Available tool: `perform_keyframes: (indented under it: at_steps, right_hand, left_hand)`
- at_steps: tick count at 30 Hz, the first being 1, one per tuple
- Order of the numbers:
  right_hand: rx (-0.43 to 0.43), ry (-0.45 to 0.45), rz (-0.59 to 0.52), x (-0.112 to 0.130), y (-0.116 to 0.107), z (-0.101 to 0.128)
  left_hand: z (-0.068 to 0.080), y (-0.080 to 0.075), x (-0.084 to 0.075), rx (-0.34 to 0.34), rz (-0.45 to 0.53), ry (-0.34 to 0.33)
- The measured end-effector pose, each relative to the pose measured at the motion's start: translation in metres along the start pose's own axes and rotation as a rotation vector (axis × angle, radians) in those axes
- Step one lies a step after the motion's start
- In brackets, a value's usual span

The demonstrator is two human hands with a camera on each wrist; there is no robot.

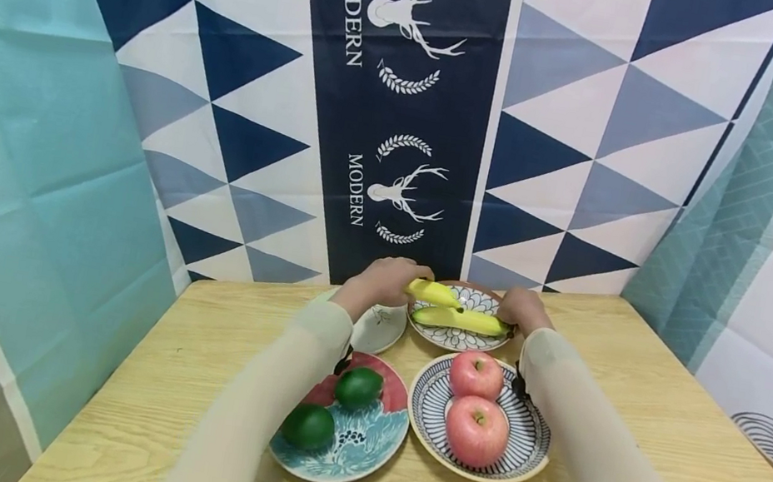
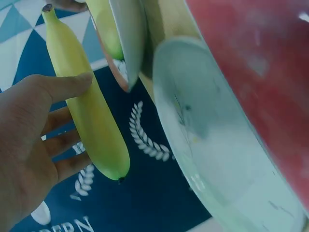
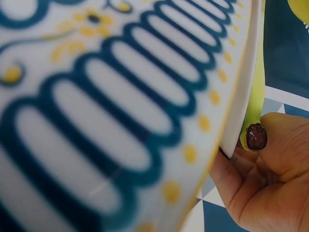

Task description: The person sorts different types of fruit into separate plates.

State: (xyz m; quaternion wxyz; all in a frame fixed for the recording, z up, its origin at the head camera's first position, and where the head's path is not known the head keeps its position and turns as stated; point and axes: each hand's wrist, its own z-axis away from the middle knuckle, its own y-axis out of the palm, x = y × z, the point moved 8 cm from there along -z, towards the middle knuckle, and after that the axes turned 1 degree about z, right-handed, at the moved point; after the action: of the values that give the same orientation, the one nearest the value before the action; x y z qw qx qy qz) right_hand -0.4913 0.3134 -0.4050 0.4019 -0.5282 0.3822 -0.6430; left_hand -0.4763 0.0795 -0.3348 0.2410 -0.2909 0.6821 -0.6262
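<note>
In the head view my left hand (image 1: 392,277) grips a banana (image 1: 433,291) above the left rim of the white-flower plate (image 1: 450,340) at the back. The left wrist view shows its thumb across the banana (image 2: 87,104) and the fingers behind. A second banana (image 1: 461,320) lies across that plate, its dark stem end at the right rim. My right hand (image 1: 526,309) holds this stem end, fingers curled beside the rim; part of the grip is hidden. In the right wrist view the stem (image 3: 256,137) sits between thumb and fingers.
Two apples (image 1: 477,431) lie in a striped bowl (image 1: 423,394) at front right. A red and blue plate (image 1: 357,472) at front left bears two green fruits (image 1: 359,388). Beside the back plate stands a pale dish (image 1: 380,328). Patterned cloth (image 1: 422,112) hangs behind the table.
</note>
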Motion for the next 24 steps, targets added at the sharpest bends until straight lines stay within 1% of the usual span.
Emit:
perform_keyframes:
  at_steps: [2,4,7,11,15,19,24]
  right_hand:
    - [0.006,0.003,0.007,-0.001,0.001,0.000]
    - [0.011,0.005,0.017,-0.002,0.001,-0.002]
    - [0.014,0.007,0.019,-0.003,0.001,-0.003]
    - [0.022,0.018,0.002,-0.002,-0.002,-0.001]
    - [0.025,0.031,-0.004,-0.001,-0.004,0.002]
    - [0.021,0.042,-0.002,-0.002,-0.004,0.004]
    - [0.018,0.031,-0.021,-0.003,-0.002,0.004]
  left_hand:
    - [-0.004,0.000,-0.009,0.016,0.003,0.015]
    - [-0.008,-0.001,-0.017,0.023,-0.014,0.030]
    - [-0.016,-0.004,-0.027,0.013,-0.042,0.053]
    - [-0.025,-0.009,-0.038,-0.007,-0.043,0.077]
    - [-0.032,-0.008,-0.043,0.000,-0.035,0.071]
    - [-0.039,-0.004,-0.044,0.004,-0.023,0.056]
    - [-0.044,0.003,-0.040,0.031,-0.028,0.017]
